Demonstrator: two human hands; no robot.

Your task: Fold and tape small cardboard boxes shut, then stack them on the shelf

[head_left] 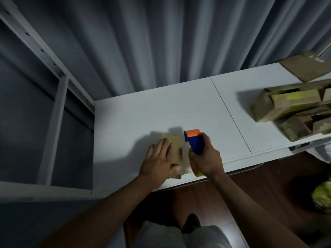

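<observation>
A small cardboard box [174, 143] lies on the white table [143, 113] near its front edge. My left hand [159, 161] lies flat on top of it with straight fingers, pressing it down. My right hand [206, 158] grips a blue and orange tape dispenser [194, 141] right beside the box's right side. A pale strip of tape [185, 158] runs along that side of the box, between the two hands.
A heap of cardboard boxes [290, 106] lies at the table's right end, with a flat piece [304, 68] behind it. A grey metal shelf frame [53, 113] stands to the left. Grey curtains hang behind. A yellowish bundle [322, 196] lies on the dark floor.
</observation>
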